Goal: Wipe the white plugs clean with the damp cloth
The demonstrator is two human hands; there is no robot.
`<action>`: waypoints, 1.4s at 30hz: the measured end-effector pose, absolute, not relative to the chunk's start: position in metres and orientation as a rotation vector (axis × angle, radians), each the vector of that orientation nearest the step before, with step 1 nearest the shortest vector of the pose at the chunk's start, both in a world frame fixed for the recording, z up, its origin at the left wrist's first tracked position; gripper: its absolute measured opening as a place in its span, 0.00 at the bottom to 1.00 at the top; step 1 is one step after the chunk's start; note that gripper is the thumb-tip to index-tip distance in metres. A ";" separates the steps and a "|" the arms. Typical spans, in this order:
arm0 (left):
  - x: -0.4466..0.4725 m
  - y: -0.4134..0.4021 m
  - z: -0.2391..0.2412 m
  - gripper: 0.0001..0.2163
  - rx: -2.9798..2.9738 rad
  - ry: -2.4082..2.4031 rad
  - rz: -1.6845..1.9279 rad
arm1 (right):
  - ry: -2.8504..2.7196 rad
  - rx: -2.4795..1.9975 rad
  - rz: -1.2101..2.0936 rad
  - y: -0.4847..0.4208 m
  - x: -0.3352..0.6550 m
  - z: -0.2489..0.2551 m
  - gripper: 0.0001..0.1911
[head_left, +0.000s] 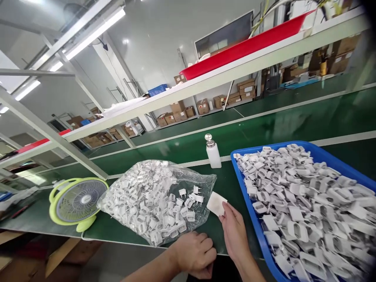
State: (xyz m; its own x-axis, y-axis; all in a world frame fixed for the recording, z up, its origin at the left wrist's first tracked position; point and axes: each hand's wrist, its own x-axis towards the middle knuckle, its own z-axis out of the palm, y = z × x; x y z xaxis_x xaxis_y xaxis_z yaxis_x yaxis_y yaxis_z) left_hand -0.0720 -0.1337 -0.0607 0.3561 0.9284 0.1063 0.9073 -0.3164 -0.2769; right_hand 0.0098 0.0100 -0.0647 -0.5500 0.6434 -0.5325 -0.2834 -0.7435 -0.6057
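My right hand (235,231) pinches a thin white square pad (216,203) by its corner, with a faint greyish smudge at its middle. Below and to the left, my left hand (194,250) is curled into a fist at the table's near edge; whatever its fingers may hold is hidden. Just beyond the fist lies a clear plastic bag (205,182), opened toward the right, full of small white plug pieces with pins (149,196). On the other side of my right hand stands a blue tray (246,196) heaped with hollow white plastic housings (296,211).
Behind the pad stands a white bottle with a metal pump top (214,152). A lime-green fan (80,200) sits left of the bag on the green tabletop (116,235). Overhead, a shelf (164,98) carries a long red tray (243,47). Cardboard boxes (178,111) line the background.
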 end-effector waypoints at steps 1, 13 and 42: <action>-0.072 -0.134 -0.059 0.12 -2.337 -1.617 0.084 | -0.614 -1.060 2.286 0.010 0.010 -0.064 0.43; -0.074 -0.141 -0.071 0.12 -2.277 -1.761 -0.029 | -0.686 -1.201 2.284 0.009 0.010 -0.064 0.49; -0.086 -0.073 0.009 0.11 -1.395 -2.658 -0.477 | -0.581 -0.837 2.160 -0.008 0.031 -0.049 0.39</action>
